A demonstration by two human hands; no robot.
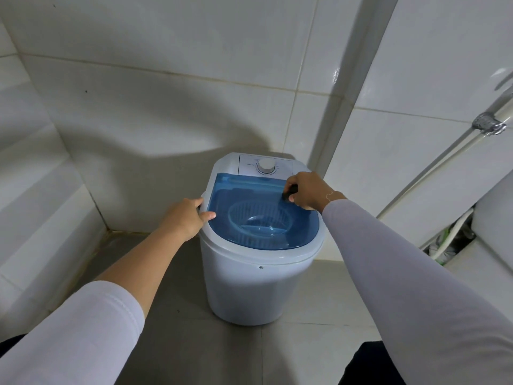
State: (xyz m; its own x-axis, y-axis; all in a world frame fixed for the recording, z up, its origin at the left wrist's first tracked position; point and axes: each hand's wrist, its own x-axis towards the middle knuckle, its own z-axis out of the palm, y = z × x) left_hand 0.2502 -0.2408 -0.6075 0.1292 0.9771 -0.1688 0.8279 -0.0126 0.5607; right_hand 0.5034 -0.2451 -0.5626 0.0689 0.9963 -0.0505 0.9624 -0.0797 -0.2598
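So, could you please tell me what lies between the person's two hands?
The head view shows the closed blue lid spanning from left hand to right hand.

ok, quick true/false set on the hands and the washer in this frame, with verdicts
1. The blue lid is down on the washer. True.
2. The left hand is turning the dial. False: it grips the washer's left rim, and nothing touches the dial.
3. The right hand holds a small black object at the lid's right edge. True.
4. The washer stands on a table. False: it stands on the grey floor by a tiled wall.
5. A basket shows through the lid. True.
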